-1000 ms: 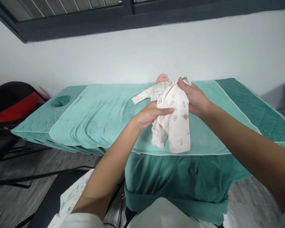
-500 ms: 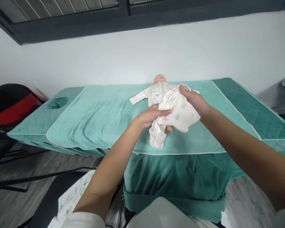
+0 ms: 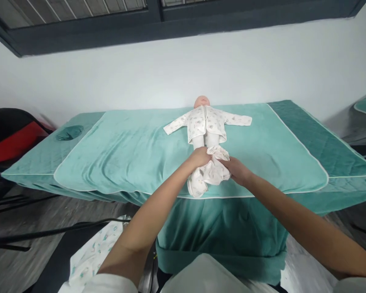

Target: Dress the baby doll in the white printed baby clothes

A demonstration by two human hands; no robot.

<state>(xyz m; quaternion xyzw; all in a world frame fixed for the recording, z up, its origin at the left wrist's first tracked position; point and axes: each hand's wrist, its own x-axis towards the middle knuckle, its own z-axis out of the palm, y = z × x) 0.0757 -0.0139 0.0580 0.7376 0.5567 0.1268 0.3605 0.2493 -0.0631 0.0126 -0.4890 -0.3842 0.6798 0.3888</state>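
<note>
Both hands are shut on the same thing. The left hand (image 3: 199,156) has its fingers curled over the upper left of a bunched-up white printed garment (image 3: 212,174). The right hand (image 3: 236,170) grips the right side of the bundle, so both are clamped on fabric. The bundle sits about mid-frame, right at the leg end of the doll (image 3: 205,122). I can't tell if it's actually touching the legs. Its lower end droops close to the near edge of the towel (image 3: 125,150).

The forearms come up from the bottom of the frame and angle in toward each other, the left from lower centre-left and the right from the lower right corner. Both wrists are low over the towel.

The doll is flat on its back with its head toward the wall (image 3: 183,73) at upper centre. Its arms are spread out to both sides, and it wears a printed top that matches the bundle.

For room, the light teal towel has a big bare stretch to the left of the hands and a smaller one to the right. Its white-trimmed near edge runs just under the bundle, and below that the covering drops straight down. The darker teal table (image 3: 323,134) sticks out past the towel at both ends. At the left end there's a hole (image 3: 69,132) lined in the same dark fabric.

A black and red chair (image 3: 12,134) sits at the left edge of the frame. A printed cloth (image 3: 93,256) lies at lower left beside the left elbow. A dark window frame (image 3: 158,22) runs along the top.
</note>
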